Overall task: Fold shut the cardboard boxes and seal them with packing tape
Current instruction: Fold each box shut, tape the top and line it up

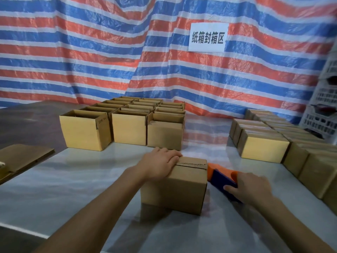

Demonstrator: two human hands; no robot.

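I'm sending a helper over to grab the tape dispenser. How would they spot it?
Start at the closed box nearest the person, under the left hand. The tape dispenser sits against its right side, held by the right hand. It is the only orange and dark blue thing among brown boxes.

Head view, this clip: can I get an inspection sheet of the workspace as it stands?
Surface: pale glossy table, bare in front of the person.
Job's things: closed box in the middle, its top seam not visibly taped; open boxes in rows behind it; closed boxes in rows at the right; orange and blue tape dispenser against the middle box's right side.
Clutter: flat cardboard at the left edge.
Grips: left hand flat on the middle box's top; right hand closed on the dispenser.
Cables: nothing seen.
Surroundings: striped tarp with a paper sign; white crates at the far right.
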